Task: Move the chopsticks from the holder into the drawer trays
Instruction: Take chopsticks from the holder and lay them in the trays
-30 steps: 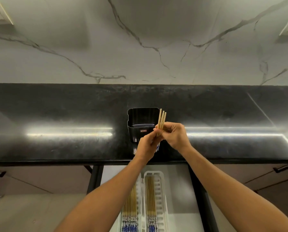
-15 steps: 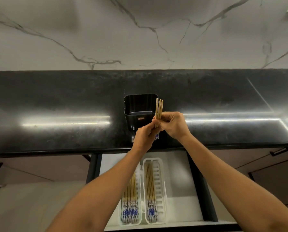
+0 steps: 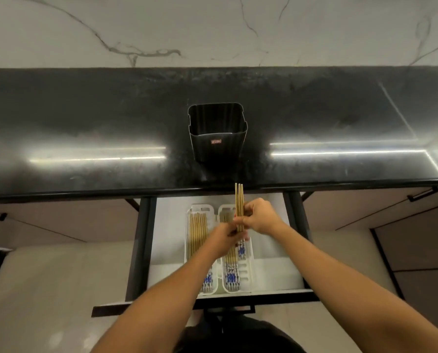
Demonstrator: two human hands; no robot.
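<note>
A black square holder (image 3: 217, 138) stands on the dark counter and looks empty inside. Below it the drawer (image 3: 268, 276) is pulled open with two white trays: the left tray (image 3: 188, 225) and the right tray (image 3: 248, 271), both holding several wooden chopsticks with blue-patterned ends. My right hand (image 3: 262, 217) and my left hand (image 3: 225, 238) both grip a small bundle of chopsticks (image 3: 239, 200), held nearly upright above the right tray. The bundle's lower ends are hidden behind my left hand.
The black counter (image 3: 85, 138) runs across the view, with a marble wall (image 3: 212, 29) behind it. Closed cabinet fronts with dark handles (image 3: 423, 194) flank the drawer. The drawer's front edge (image 3: 174, 305) juts out toward me.
Both hands have carried the chopstick bundle down from beside the holder to above the drawer trays. The camera has tilted down, so more of the drawer shows.
</note>
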